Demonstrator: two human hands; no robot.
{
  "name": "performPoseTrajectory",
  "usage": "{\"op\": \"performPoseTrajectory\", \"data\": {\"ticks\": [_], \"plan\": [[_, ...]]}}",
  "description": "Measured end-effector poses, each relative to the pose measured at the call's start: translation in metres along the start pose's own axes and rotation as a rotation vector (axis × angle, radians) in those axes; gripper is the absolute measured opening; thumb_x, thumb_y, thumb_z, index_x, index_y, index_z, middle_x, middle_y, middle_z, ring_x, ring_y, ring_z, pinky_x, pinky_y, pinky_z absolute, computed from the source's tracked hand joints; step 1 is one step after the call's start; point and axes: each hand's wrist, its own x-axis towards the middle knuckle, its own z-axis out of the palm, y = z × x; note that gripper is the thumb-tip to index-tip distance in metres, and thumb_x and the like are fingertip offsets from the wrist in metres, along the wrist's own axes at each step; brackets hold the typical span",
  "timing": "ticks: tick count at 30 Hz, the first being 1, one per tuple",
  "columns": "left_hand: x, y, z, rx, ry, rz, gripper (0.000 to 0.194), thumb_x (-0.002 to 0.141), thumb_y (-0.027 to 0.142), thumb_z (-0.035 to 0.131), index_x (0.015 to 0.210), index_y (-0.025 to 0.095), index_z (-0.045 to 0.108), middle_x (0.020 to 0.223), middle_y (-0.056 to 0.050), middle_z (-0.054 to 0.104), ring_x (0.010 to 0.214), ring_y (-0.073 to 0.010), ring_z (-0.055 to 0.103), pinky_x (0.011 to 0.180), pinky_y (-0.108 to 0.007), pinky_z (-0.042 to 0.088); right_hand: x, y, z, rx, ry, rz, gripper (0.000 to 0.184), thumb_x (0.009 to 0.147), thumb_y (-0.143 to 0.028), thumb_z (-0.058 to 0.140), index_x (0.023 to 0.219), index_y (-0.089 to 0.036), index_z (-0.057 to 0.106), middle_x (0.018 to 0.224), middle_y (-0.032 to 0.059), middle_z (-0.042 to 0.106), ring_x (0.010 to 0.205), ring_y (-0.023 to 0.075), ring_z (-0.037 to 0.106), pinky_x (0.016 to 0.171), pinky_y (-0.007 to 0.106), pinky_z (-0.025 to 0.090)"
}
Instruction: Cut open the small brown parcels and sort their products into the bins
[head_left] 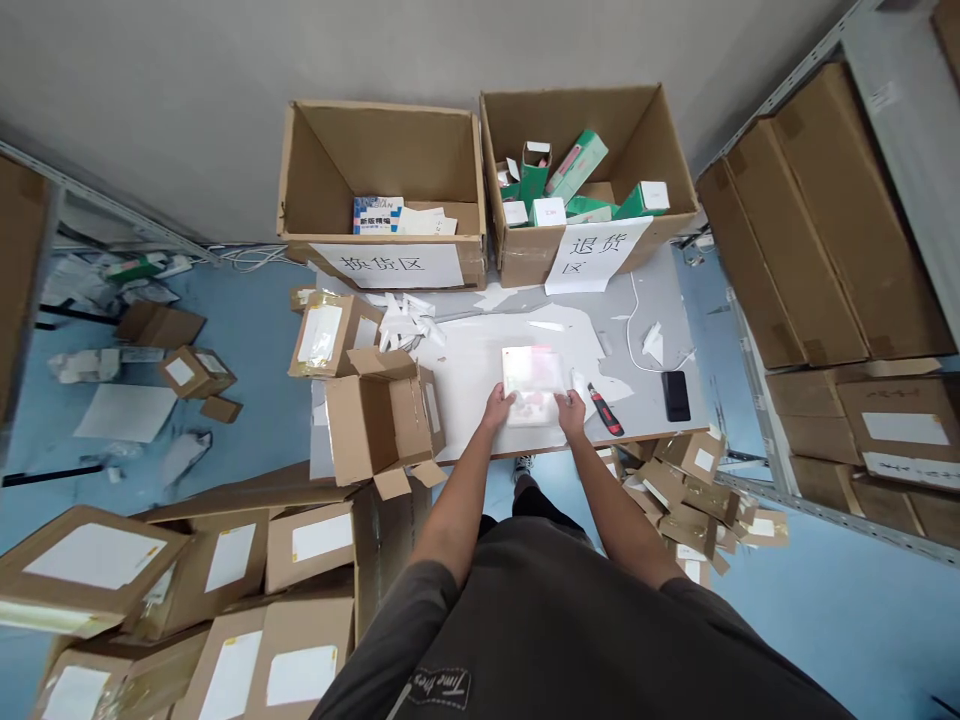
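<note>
Both my hands grip a pale pink-and-white flat rectangular package [534, 372] over the table, near its front edge. My left hand [498, 407] is closed on the package's left side. On the opposite side, my right hand [571, 412] holds its lower right edge. Glare washes out the print, so I cannot tell its exact kind. A red-and-black utility knife [605, 409] lies just right of my right hand. To the left of my left hand, an opened cardboard box [384, 425] lies with its flaps spread.
Behind stand two large cartons: the left carton [319, 180] holds books and papers, the right carton [630, 115] several green boxes. A taped parcel [324, 335], paper scraps [407, 320] and a phone [676, 396] are on the table. Sealed parcels [307, 540] fill a bin at lower left.
</note>
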Motion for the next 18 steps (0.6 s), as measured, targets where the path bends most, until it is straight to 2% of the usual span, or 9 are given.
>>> {"op": "performPoseTrajectory", "data": {"ticks": [3, 5, 7, 10, 13, 16, 18], "plan": [[0.006, 0.002, 0.010, 0.017, 0.014, -0.014, 0.034, 0.096, 0.030, 0.064, 0.129, 0.019, 0.062, 0.113, -0.008, 0.077, 0.105, -0.0204, 0.071, 0.095, -0.033, 0.057, -0.004, -0.011, -0.014, -0.047, 0.051, -0.110, 0.024, 0.097, -0.046, 0.054, 0.094, -0.024, 0.062, 0.100, 0.0085, 0.069, 0.092, 0.0249, 0.062, 0.088, 0.035, 0.052], [0.009, 0.002, 0.017, 0.109, 0.041, -0.043, 0.031, 0.096, 0.028, 0.062, 0.126, 0.020, 0.063, 0.107, -0.005, 0.076, 0.100, -0.0196, 0.070, 0.092, -0.032, 0.057, -0.008, -0.017, -0.017, -0.102, 0.031, -0.218, 0.014, 0.095, -0.035, 0.057, 0.098, -0.024, 0.064, 0.111, 0.0107, 0.070, 0.102, 0.0267, 0.063, 0.094, 0.037, 0.052], [0.008, -0.001, 0.021, 0.209, 0.076, -0.078, 0.027, 0.096, 0.024, 0.060, 0.123, 0.020, 0.064, 0.103, -0.004, 0.075, 0.099, -0.0198, 0.069, 0.092, -0.031, 0.056, -0.010, -0.019, -0.015, -0.150, -0.019, -0.265, 0.009, 0.090, -0.027, 0.061, 0.098, -0.025, 0.065, 0.114, 0.0113, 0.070, 0.109, 0.0284, 0.063, 0.098, 0.038, 0.051], [0.003, -0.009, 0.021, 0.278, 0.127, -0.128, 0.024, 0.097, 0.022, 0.059, 0.120, 0.020, 0.066, 0.104, -0.006, 0.074, 0.102, -0.0239, 0.068, 0.095, -0.036, 0.055, -0.012, -0.014, -0.007, -0.176, -0.042, -0.141, 0.008, 0.083, -0.025, 0.065, 0.091, -0.025, 0.062, 0.111, 0.0120, 0.070, 0.108, 0.0305, 0.064, 0.097, 0.042, 0.053], [-0.009, -0.015, 0.015, 0.373, 0.200, -0.169, 0.035, 0.096, 0.027, 0.063, 0.130, 0.019, 0.065, 0.120, -0.013, 0.072, 0.119, -0.0318, 0.065, 0.105, -0.043, 0.051, -0.011, -0.006, -0.003, -0.132, -0.020, 0.012, 0.012, 0.084, -0.031, 0.065, 0.093, -0.024, 0.061, 0.108, 0.0117, 0.071, 0.101, 0.0298, 0.066, 0.094, 0.042, 0.054], [-0.021, -0.015, 0.004, 0.467, 0.281, -0.168, 0.055, 0.094, 0.031, 0.068, 0.146, 0.018, 0.058, 0.138, -0.019, 0.065, 0.136, -0.0359, 0.056, 0.114, -0.046, 0.045, -0.011, -0.008, -0.002, -0.093, -0.031, 0.005, 0.017, 0.084, -0.037, 0.065, 0.096, -0.025, 0.063, 0.106, 0.0091, 0.073, 0.097, 0.0288, 0.068, 0.089, 0.040, 0.054], [-0.029, -0.012, -0.006, 0.444, 0.277, -0.146, 0.056, 0.094, 0.030, 0.068, 0.148, 0.020, 0.058, 0.138, -0.017, 0.066, 0.130, -0.0330, 0.061, 0.113, -0.044, 0.047, -0.011, -0.020, 0.003, -0.086, -0.056, -0.035, 0.021, 0.084, -0.040, 0.067, 0.099, -0.026, 0.066, 0.104, 0.0072, 0.075, 0.093, 0.0281, 0.069, 0.087, 0.039, 0.054]]}}
